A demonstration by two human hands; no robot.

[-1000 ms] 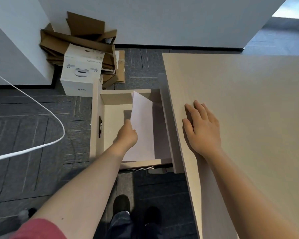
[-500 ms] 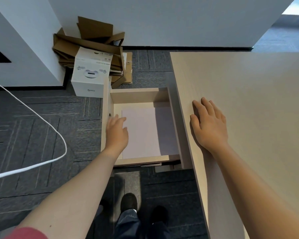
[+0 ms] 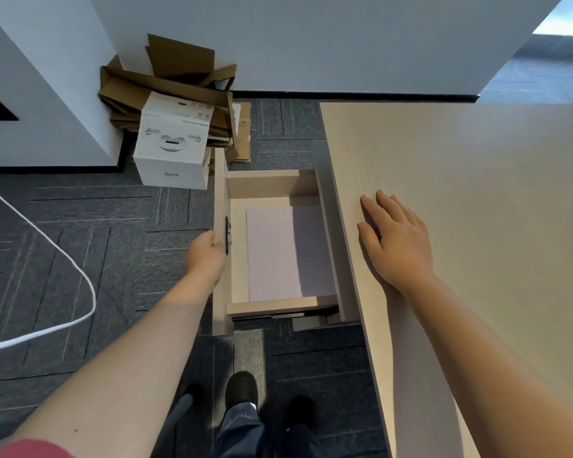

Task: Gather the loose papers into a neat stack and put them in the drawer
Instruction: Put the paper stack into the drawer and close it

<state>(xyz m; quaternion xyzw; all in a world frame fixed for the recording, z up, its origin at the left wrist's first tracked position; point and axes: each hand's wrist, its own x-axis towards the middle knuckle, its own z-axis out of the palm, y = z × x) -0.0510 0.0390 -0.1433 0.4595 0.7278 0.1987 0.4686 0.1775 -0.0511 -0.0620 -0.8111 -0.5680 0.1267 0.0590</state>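
While the drawer (image 3: 272, 239) stands pulled out to the left of the desk (image 3: 460, 226), the papers (image 3: 286, 254) lie flat on its floor as one squared stack, toward the right side and partly in the desk's shadow. The left hand (image 3: 207, 256) reaches forward on a nearly straight bare arm and meets the drawer front (image 3: 219, 233), the upright panel on the left; its fingers curl around the panel's outer face near the dark handle (image 3: 227, 234), so the hand is closed on that panel and carries no paper. The right hand (image 3: 396, 241) rests palm down on the desk near its left edge, fingers stretched out and close together, pointing away from the person, holding nothing; its forearm runs back toward the near right corner. A red sleeve (image 3: 30, 449) shows at the near left. Below the drawer, dark shoes (image 3: 242, 390) and trouser legs stand on the grey carpet (image 3: 113, 259). On the far left floor a white box (image 3: 172, 143) sits in front of flattened cardboard (image 3: 176, 74) against the wall, and a white cable (image 3: 63, 259) loops across the carpet at left.
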